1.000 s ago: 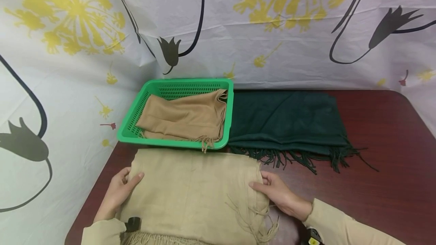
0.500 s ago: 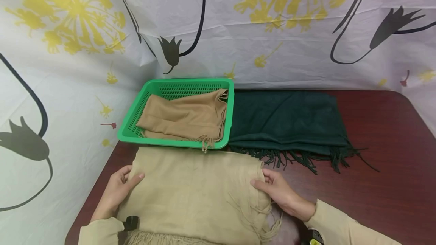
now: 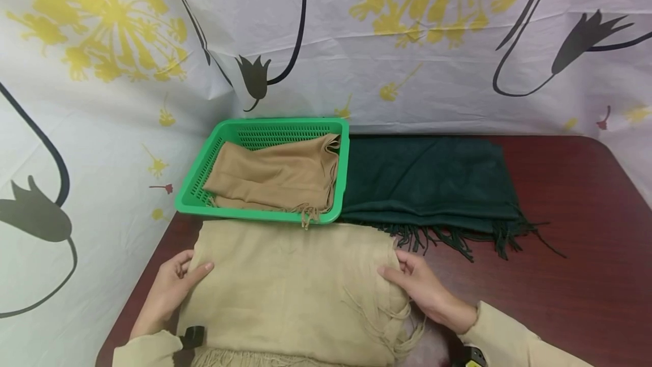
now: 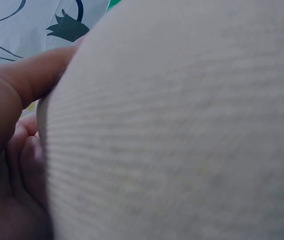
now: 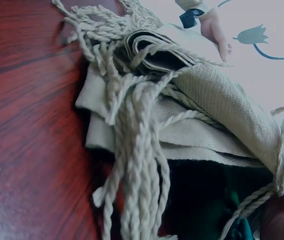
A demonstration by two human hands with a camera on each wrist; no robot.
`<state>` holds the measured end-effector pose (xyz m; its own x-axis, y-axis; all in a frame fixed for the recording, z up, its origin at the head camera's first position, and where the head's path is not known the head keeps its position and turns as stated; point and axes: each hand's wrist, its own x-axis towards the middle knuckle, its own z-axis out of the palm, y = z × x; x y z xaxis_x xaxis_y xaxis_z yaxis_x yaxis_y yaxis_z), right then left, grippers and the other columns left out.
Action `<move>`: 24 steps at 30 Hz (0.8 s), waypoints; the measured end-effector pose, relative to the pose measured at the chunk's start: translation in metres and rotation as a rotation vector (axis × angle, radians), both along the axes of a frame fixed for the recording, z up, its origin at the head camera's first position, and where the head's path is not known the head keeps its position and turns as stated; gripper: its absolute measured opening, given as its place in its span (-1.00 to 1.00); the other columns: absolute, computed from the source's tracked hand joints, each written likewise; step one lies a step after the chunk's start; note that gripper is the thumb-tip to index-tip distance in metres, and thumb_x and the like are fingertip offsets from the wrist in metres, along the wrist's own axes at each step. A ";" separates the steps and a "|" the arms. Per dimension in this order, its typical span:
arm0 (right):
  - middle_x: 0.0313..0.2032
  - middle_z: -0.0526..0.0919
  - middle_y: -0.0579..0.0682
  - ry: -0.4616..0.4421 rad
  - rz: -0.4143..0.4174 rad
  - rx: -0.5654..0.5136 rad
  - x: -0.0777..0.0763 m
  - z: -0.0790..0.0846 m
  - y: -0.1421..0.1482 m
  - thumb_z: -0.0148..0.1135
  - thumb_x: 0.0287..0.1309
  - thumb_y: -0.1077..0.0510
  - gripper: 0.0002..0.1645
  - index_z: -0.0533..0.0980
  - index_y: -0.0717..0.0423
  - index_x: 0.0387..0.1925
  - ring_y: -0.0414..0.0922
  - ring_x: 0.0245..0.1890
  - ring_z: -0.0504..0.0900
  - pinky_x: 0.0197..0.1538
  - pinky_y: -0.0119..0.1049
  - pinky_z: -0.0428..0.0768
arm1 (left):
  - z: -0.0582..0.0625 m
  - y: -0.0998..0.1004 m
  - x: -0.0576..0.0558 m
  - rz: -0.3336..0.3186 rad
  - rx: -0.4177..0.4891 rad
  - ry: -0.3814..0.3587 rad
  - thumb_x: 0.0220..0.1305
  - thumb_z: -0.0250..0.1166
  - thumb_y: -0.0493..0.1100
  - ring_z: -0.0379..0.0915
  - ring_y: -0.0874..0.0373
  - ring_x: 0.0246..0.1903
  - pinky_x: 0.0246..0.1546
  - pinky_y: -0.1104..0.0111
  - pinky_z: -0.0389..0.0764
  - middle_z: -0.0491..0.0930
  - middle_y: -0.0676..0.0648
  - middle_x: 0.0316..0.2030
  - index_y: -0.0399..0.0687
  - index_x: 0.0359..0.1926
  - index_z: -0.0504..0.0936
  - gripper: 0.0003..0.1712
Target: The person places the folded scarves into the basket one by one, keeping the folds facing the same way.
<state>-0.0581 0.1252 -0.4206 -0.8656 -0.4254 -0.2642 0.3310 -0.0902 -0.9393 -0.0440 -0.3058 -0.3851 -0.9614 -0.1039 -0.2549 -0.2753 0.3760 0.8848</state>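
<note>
In the head view, a folded beige cloth point(image 3: 290, 293), thin and matt with soft creases, is stretched between two hands on the near side of a green basket point(image 3: 260, 215). The left hand point(image 3: 170, 287) has its grip pinching the left edge, thumb on top; the right hand point(image 3: 428, 290) pinches the layered right edge the same way. Loose cord fringe trails at the cloth's right and near edges. The basket is slotted plastic with a rounded rim, holding a smoother tan cloth point(image 3: 277, 171) folded in a slab. Right of it, a dark green cloth point(image 3: 428, 180) lies folded, tassels splayed over the reddish-brown, wood-grained counter point(image 3: 575, 254).

In the left wrist view, finely ribbed beige weave bulges across most of the frame, thumb against it, other fingers bent behind.

In the right wrist view, twisted cords hang from rolled, stacked layers of textured weave; the right hand barely shows in the lower corner.
</note>
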 end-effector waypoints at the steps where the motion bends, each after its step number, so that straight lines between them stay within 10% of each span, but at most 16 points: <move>1: -0.18 0.58 0.21 0.004 0.001 0.000 0.000 0.001 0.000 0.11 0.14 0.13 -0.41 0.22 0.41 0.12 0.02 -0.27 0.60 -0.23 -0.17 0.55 | 0.000 0.000 0.001 0.005 -0.002 -0.001 0.12 0.24 -0.08 0.54 0.02 -0.60 -0.60 0.17 0.55 0.62 -0.08 -0.49 -0.36 -0.03 0.35 -0.49; 24: -0.25 0.60 0.15 0.038 0.001 -0.048 0.006 0.024 0.004 0.10 0.15 0.19 -0.52 0.29 0.41 0.04 0.02 -0.31 0.60 -0.27 -0.18 0.56 | 0.010 0.001 0.012 0.036 0.000 0.068 0.11 0.26 -0.14 0.56 0.00 -0.56 -0.60 0.16 0.55 0.63 -0.04 -0.46 -0.31 -0.09 0.39 -0.59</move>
